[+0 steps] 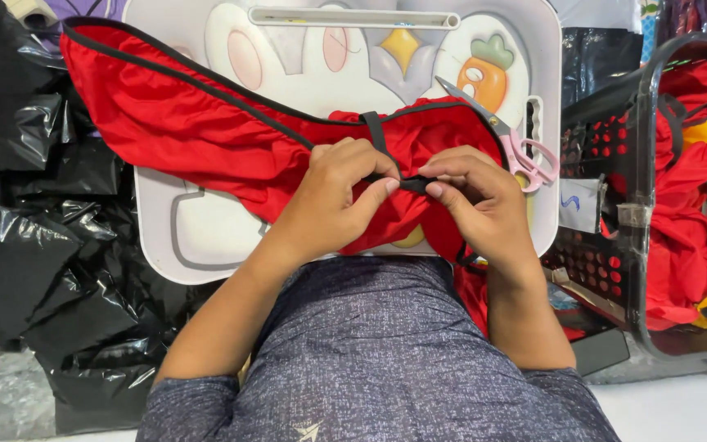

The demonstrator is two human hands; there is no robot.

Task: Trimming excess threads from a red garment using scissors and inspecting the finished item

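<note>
Head view: left hand (341, 192) and right hand (476, 196) pinch black strap (407, 183) on red garment (198, 123), scissors (509, 139) beside.

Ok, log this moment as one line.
left hand: pinches black strap | right hand: pinches same strap | red fabric garment on white lap tray | pink-handled scissors beside

A white lap table (165, 237) printed with a cartoon rabbit and carrot (484, 74) is occupying the upper centre of the frame. Pink-handled scissors (511, 141) are lying on its right edge, blades pointing up-left. Crumpled black plastic bags (34, 245) are filling the left side. At right, a dark perforated basket (607, 155) is holding red and yellow garments (689, 237).
</note>
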